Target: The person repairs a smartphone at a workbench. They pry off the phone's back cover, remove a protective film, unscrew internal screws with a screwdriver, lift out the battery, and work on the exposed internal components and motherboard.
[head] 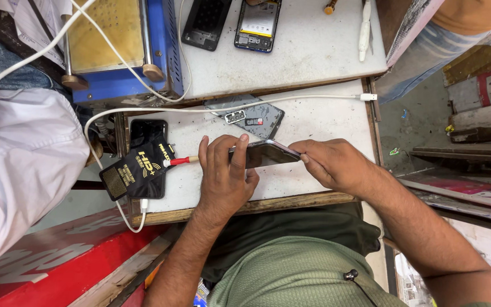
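My left hand (225, 170) and right hand (331, 165) clamp the phone (268, 152) edgewise; grey back cover (251, 116) already off, lying just beyond my grip; reassembly pending

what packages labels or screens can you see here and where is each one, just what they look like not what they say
Black flat pouch: left of the left hand, rectangular, gold print.
Dark phone screen: just above the pouch, black, unlit.
Phone: gripped by both hands, right hand at its end, dark glossy glass.
Opened phone: top of the white bench, white and yellow battery label.
Red signboard: lower left, white shapes.
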{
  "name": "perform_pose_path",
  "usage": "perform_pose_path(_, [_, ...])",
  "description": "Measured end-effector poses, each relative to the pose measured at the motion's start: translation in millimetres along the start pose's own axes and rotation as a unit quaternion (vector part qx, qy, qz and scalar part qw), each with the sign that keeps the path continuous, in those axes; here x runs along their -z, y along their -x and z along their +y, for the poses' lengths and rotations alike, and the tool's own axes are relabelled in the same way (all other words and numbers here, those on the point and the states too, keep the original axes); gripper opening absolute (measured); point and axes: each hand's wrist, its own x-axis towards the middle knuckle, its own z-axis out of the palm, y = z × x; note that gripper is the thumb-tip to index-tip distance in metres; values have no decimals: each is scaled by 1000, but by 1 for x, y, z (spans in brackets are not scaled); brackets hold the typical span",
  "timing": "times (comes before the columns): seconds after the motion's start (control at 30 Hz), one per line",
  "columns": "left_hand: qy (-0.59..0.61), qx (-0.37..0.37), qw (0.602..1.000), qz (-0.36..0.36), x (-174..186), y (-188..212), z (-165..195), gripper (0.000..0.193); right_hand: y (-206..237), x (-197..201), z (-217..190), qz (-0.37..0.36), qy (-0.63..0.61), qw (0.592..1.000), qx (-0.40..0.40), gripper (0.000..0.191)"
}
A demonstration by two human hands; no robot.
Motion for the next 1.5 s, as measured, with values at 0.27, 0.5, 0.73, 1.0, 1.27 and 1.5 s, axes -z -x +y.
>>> perform_pose_path(0.27, [-11,-6,1000,-13,-8,9,-5,106,-2,3,-2,-44,-10,999,3,40])
perform_pose_path(0.5, [-33,6,999,-11,-17,14,-2,107,-12,12,-5,-91,39,995,-21,32])
perform_pose_path(0.73, [-61,11,998,-21,-25,15,0,102,-27,17,3,-172,145,970,-98,15])
perform_pose_path(1.0, [-97,-16,995,-5,-32,13,3,86,-26,25,3,-141,62,986,-70,31])
perform_pose_path(1.27, [-117,-38,992,-4,-21,9,9,72,-31,40,2,-191,104,975,-48,31])
perform_pose_path(1.5, [-74,-25,997,6,10,15,22,30,-8,33,8,-94,116,987,65,31])
